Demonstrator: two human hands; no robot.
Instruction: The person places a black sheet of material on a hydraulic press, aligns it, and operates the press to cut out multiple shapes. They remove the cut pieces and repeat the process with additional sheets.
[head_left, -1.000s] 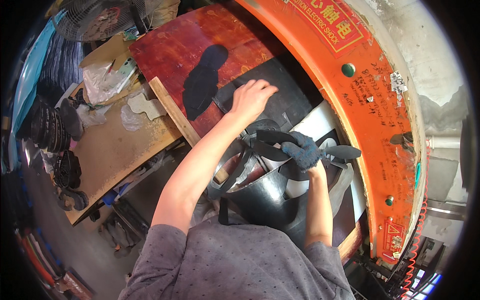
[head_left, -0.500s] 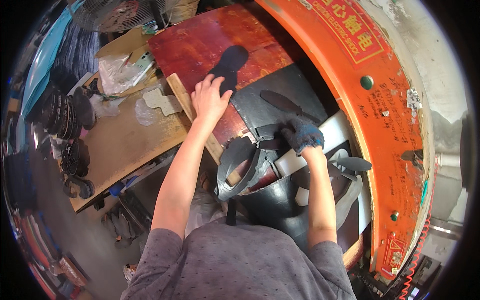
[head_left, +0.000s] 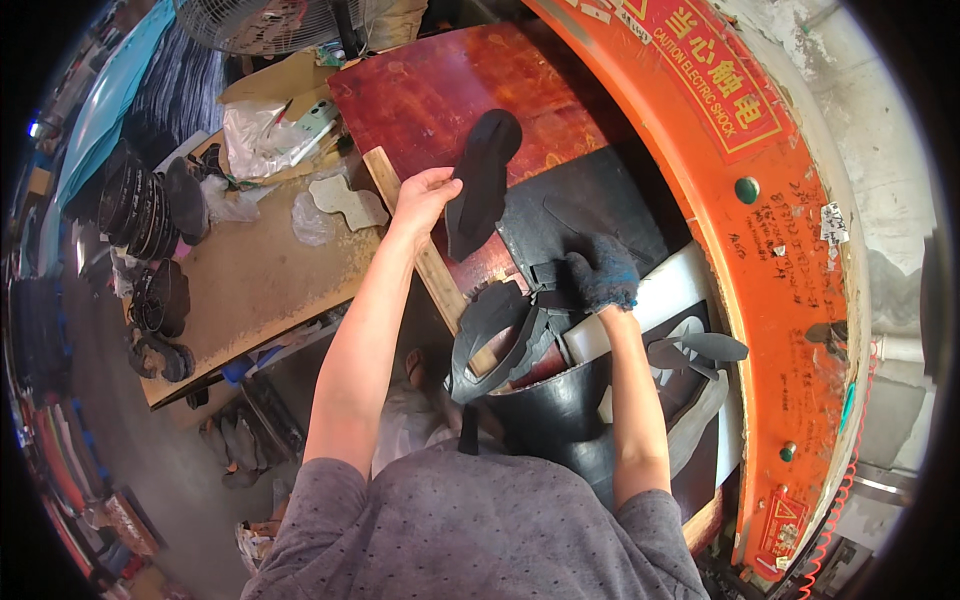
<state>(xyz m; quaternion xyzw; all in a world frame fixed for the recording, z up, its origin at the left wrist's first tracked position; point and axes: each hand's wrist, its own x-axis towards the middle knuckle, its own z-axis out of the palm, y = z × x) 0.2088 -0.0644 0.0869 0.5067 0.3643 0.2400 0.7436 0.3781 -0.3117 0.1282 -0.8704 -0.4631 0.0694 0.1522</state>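
My left hand [head_left: 424, 205] pinches a black sole-shaped piece [head_left: 485, 180] between thumb and fingers, over the red board [head_left: 450, 80]. My right hand [head_left: 605, 275], in a dark knitted glove, is closed at the black sheet [head_left: 590, 195]; what its fingers grip is hidden against the dark material. Thin cut lines show in the sheet just beyond it. Nearer to me, a ragged black offcut [head_left: 480, 335] with curved edges hangs over the front, beside a large curved black sheet [head_left: 550, 405].
An orange machine beam [head_left: 770, 300] arches along the right. Beside my right forearm lie grey and black sole-shaped pieces [head_left: 715, 346] and a white block [head_left: 655, 300]. A wooden strip [head_left: 415, 240] edges the board. Leftward stands a brown table [head_left: 270, 270] with stacked black pieces [head_left: 130, 210].
My left hand has lifted the black sole-shaped piece from the red board and brought it nearer. My right hand stays by the black sheet, where a raised dark piece no longer shows.
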